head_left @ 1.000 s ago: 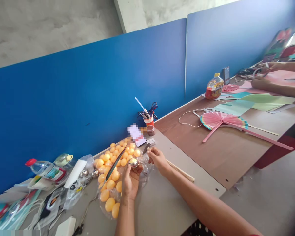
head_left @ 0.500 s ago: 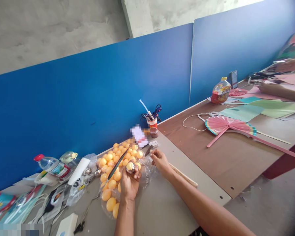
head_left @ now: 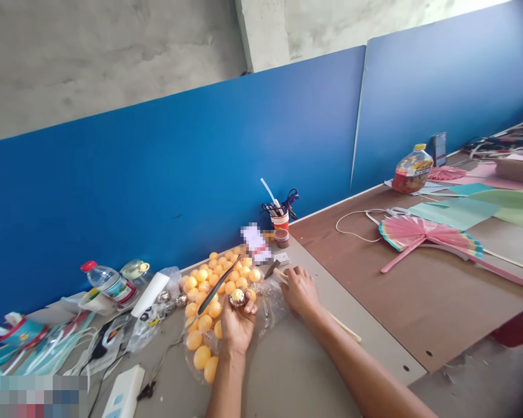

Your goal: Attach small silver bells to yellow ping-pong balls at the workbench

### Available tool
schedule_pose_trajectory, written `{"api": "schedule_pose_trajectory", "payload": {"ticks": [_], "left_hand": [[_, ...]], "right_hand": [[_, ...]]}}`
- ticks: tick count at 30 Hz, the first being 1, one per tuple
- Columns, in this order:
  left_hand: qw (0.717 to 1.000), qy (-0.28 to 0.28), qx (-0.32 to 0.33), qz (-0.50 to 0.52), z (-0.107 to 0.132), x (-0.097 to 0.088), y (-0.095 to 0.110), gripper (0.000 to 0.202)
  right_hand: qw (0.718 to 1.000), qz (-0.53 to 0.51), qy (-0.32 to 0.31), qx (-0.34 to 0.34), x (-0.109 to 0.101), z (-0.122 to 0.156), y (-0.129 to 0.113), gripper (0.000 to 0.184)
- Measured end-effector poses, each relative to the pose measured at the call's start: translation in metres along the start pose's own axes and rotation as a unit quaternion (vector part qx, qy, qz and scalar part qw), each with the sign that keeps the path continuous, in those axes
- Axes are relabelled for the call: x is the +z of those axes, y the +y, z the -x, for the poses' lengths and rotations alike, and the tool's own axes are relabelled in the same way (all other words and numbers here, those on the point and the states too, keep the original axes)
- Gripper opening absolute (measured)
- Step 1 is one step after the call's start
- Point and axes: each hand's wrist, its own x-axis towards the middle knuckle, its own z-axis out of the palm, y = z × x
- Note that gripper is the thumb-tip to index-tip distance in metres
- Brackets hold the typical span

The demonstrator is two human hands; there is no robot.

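Holding a silver ball (head_left: pixel 237 298) in the left hand (head_left: pixel 235 328): fingers (head_left: pixel 251 296) closed round its lower half, thumb on the side, top exposed. Ball sits at the fingertips, above the palm.

Look: small, round, mirror-shiny chrome finish with bright highlights. Same size as the orange balls (head_left: pixel 209 281) heaped in a clear plastic bag (head_left: pixel 268 305) just beyond the fingers.

Handling, my read: probably a light, hollow, stiff shell. The smooth finish looks slippery and likely to scuff or fingerprint. No edges or flats, so cup it from below or pinch across the widest part, with light pressure; squeezing hard could dent it.

Right hand (head_left: pixel 300 290) is palm-down on the desk (head_left: pixel 287 360), just right of the ball, fingers curled at the bag edge by a thin wooden stick (head_left: pixel 344 328). Can't tell whether they're gripping anything.
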Motion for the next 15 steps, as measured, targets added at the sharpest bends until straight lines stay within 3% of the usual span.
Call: {"api": "schedule_pose_trajectory", "payload": {"ticks": [7, 15], "left_hand": [[0.999, 0.018, 0.029, 0.001, 0.0045, 0.0059, -0.0028, 0.041], [0.998, 0.024, 0.064, -0.004, 0.0073, 0.0088, -0.0007, 0.051]], "right_hand": [[0.997, 0.024, -0.075, -0.002, 0.0022, -0.0047, 0.0052, 0.027], [0.996, 0.026, -0.084, -0.013, -0.0007, -0.0053, 0.0072, 0.024]]}}
